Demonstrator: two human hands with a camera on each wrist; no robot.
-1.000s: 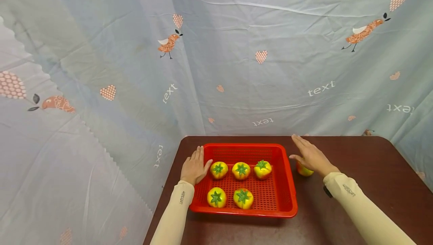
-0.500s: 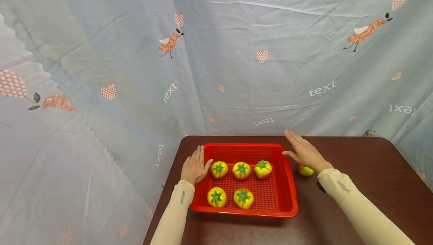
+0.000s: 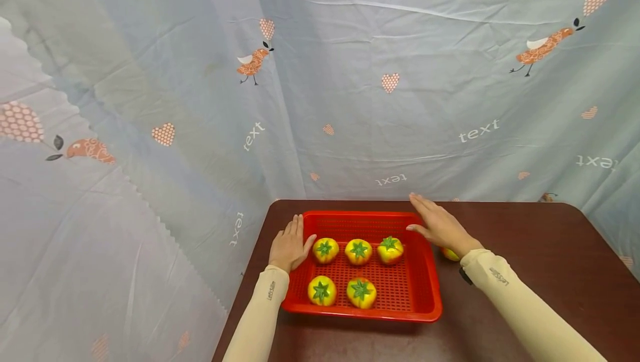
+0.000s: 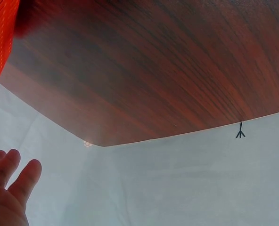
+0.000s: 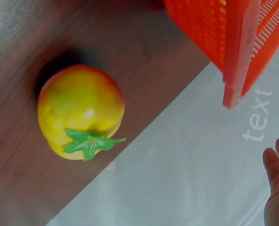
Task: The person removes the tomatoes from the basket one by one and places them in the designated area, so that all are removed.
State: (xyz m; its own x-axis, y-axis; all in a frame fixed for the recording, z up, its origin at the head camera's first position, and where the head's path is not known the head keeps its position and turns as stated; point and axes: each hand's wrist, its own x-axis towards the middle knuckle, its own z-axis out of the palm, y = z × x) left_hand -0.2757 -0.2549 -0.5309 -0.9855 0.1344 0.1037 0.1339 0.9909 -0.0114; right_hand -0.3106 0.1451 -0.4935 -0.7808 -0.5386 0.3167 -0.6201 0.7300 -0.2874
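A red perforated plastic basket [image 3: 367, 316] sits on the table, with three yellow-red, tomato-like fruits [image 3: 358, 251] in its far row and two in the near row. Each has a green star-shaped leafy top. At the basket's left rim rests my left hand [image 3: 287, 248], fingers straight and thumb spread toward the inside. My right hand [image 3: 442, 229] is over the far right corner, fingers extended, holding nothing. One more such fruit [image 5: 83, 108] lies on the table outside the basket's right wall; in the head view the right hand and wrist partly cover it.
The dark reddish-brown wooden table [image 3: 540, 262] has rounded far corners. Behind and to the left hangs a grey-blue curtain [image 3: 425, 117] printed with birds, hearts and lettering, close to the table's edges.
My right hand has moved left, from beside the outer fruit to over the basket's right rim. The left hand, basket and fruits stay in place.
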